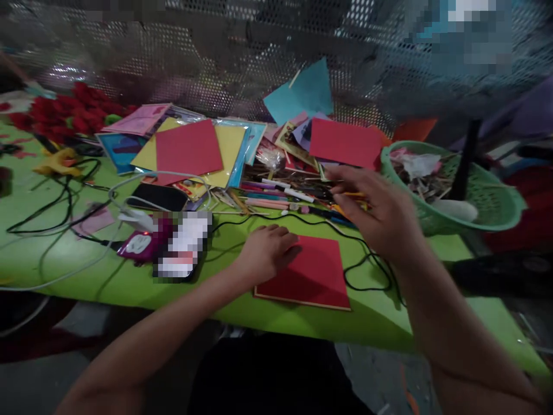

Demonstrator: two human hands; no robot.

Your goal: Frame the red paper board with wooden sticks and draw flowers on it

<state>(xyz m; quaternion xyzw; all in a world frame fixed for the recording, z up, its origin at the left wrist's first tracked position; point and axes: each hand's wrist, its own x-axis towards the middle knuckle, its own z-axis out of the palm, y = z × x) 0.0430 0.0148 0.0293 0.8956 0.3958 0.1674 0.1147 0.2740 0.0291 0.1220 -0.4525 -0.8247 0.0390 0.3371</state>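
A square red card (313,274) with a pale lower edge lies flat on the green table near its front edge. My left hand (270,251) rests on the card's upper left part, its fingers curled down against it; the fingertips are partly hidden. Above and to the right, my right hand (378,213) hovers by a heap of pens and markers (289,193), fingers stretched and somewhat apart. I see nothing between them. Behind the pens, another red sheet (345,142) lies on a pile of papers.
A phone (184,245) lies left of my left hand beside a purple device (138,246) with cables. Black cord (367,285) loops right of the card. A green basket (496,210) holds scraps. Red flowers (78,112) and stacked coloured papers (188,147) lie farther back.
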